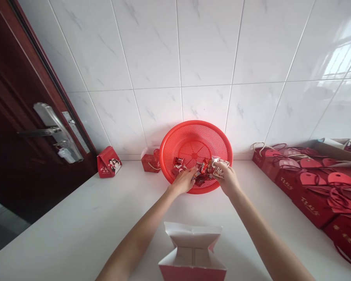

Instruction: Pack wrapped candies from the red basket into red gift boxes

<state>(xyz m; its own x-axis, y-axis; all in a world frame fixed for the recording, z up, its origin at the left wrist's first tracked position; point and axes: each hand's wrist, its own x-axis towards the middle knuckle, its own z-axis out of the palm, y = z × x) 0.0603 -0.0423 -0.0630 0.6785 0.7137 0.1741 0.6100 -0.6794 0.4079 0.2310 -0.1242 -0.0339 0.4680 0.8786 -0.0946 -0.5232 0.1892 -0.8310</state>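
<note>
A red plastic colander (196,128) is tipped up against the wall, with several wrapped candies (204,166) in its lower part. My left hand (183,181) reaches over the near rim with its fingers stretched out onto the candies; nothing shows in its grasp. At the right side of the colander, my right hand (228,180) is closed on a cream-and-red candy packet (219,168), its thumb and fingers around the edge. Between my forearms stands a paper gift box (192,273), its top open and its white inside bare.
Rows of red gift boxes (307,187) with cord handles line the right side, beside a cardboard carton (327,150). A small open red box (150,163) and a closed red box (109,163) stand along the tiled wall. At left is a dark door (23,78).
</note>
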